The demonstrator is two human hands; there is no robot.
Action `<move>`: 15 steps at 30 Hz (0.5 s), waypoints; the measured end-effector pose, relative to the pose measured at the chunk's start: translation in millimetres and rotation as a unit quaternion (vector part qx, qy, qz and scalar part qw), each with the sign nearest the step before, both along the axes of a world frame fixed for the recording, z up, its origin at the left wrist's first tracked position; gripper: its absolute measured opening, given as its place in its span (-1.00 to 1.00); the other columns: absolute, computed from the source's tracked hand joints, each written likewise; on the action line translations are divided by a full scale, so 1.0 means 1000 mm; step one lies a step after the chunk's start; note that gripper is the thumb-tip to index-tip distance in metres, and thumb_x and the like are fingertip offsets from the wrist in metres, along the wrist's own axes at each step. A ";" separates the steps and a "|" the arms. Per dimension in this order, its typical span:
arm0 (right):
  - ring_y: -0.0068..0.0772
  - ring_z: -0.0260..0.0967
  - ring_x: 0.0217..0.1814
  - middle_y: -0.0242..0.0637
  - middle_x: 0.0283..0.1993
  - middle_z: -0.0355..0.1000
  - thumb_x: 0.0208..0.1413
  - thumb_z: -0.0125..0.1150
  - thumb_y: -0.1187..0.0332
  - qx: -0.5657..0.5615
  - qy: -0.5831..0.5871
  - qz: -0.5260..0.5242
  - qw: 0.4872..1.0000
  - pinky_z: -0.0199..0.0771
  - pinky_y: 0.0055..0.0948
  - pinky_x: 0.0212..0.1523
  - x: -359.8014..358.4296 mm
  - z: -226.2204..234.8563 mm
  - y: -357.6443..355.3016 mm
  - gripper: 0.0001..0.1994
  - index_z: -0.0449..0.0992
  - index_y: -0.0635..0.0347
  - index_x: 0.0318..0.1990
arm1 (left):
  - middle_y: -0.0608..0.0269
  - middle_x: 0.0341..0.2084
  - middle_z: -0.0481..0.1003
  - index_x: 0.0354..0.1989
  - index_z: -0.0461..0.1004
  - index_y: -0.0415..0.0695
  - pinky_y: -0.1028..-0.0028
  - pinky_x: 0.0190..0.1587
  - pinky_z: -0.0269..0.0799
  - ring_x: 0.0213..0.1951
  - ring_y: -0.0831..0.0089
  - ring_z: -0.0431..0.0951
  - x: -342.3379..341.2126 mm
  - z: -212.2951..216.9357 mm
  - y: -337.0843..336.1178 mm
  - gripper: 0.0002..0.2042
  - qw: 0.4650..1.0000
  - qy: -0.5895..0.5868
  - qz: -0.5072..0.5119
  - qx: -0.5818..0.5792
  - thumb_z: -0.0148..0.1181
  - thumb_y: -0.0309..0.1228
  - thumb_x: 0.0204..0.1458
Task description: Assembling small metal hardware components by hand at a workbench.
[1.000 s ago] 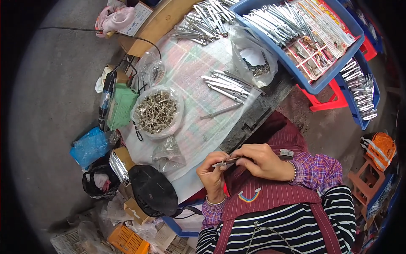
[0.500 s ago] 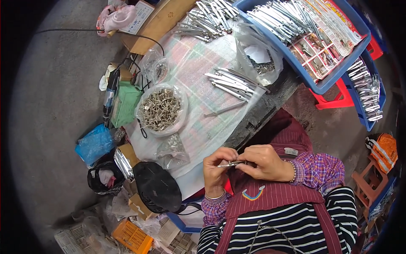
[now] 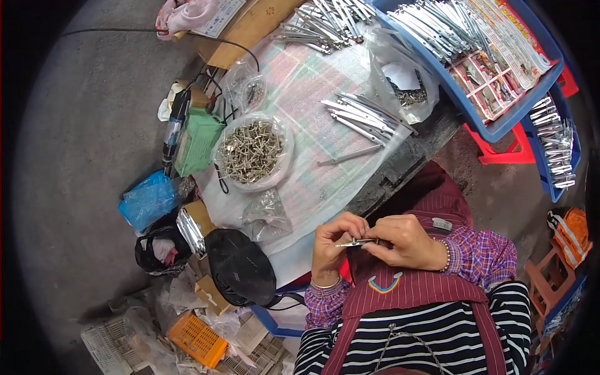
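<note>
In front of my apron, my left hand (image 3: 333,249) and my right hand (image 3: 409,242) come together, both closed on one slim, shiny metal strip (image 3: 347,244). A small pin-like piece stands up from the strip between my fingertips; most of the strip is hidden by my fingers. On the cloth-covered table beyond, a loose pile of similar metal strips (image 3: 362,119) lies near the edge, with one strip (image 3: 350,155) apart from it. A round tub lined with plastic holds many short metal screws or rivets (image 3: 251,152).
A bag of small dark parts (image 3: 409,97) stands near a blue tray (image 3: 494,132) of strips on a red stool (image 3: 503,153). More strips (image 3: 328,25) lie at the back. To the left are a green box (image 3: 199,140), a power tool (image 3: 175,128) and a black cap (image 3: 240,265).
The view has shifted, so the table and its contents appear farther right. Both hands keep their hold on the metal strip, with only slight finger movement.
</note>
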State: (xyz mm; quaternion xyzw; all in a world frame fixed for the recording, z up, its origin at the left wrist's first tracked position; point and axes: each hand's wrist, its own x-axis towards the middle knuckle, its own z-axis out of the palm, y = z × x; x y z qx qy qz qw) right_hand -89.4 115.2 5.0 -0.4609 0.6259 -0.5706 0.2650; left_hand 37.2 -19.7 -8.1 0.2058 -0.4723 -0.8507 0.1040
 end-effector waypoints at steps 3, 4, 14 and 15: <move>-0.19 0.34 -0.56 -0.21 -0.59 0.33 -0.19 0.30 0.43 0.001 0.001 0.000 1.000 0.32 -0.32 -0.56 -0.001 0.000 -0.001 -0.85 0.45 0.27 -0.46 | 0.12 -0.45 0.41 -0.51 0.45 -0.29 0.40 -0.19 0.31 -0.30 0.30 0.43 0.000 0.001 0.000 -0.80 1.000 -0.005 0.006 0.006 0.23 -0.38 -0.02; -0.19 0.34 -0.56 -0.21 -0.59 0.33 -0.19 0.30 0.43 0.000 0.000 0.000 1.000 0.32 -0.32 -0.56 -0.002 0.001 -0.002 -0.85 0.46 0.27 -0.46 | 0.12 -0.44 0.41 -0.50 0.45 -0.29 0.40 -0.18 0.32 -0.29 0.30 0.43 0.000 0.002 0.000 -0.81 1.000 -0.007 0.011 0.010 0.23 -0.40 -0.02; -0.24 0.36 -0.61 -0.22 -0.61 0.36 -0.19 0.29 0.42 0.030 -0.031 0.008 0.999 0.33 -0.34 -0.58 -0.003 0.002 -0.001 -0.86 0.48 0.28 -0.48 | 0.11 -0.41 0.42 -0.42 0.46 -0.30 0.39 -0.16 0.33 -0.28 0.30 0.44 0.005 -0.003 0.000 -0.83 0.999 -0.002 0.005 0.039 0.24 -0.42 -0.04; -0.24 0.36 -0.61 -0.21 -0.61 0.37 -0.19 0.29 0.42 0.028 -0.035 0.003 0.999 0.34 -0.35 -0.59 -0.003 0.001 -0.001 -0.86 0.48 0.29 -0.49 | 0.11 -0.44 0.40 -0.44 0.45 -0.30 0.38 -0.19 0.33 -0.31 0.29 0.43 0.003 0.000 0.002 -0.80 1.000 -0.003 0.012 0.022 0.27 -0.39 -0.07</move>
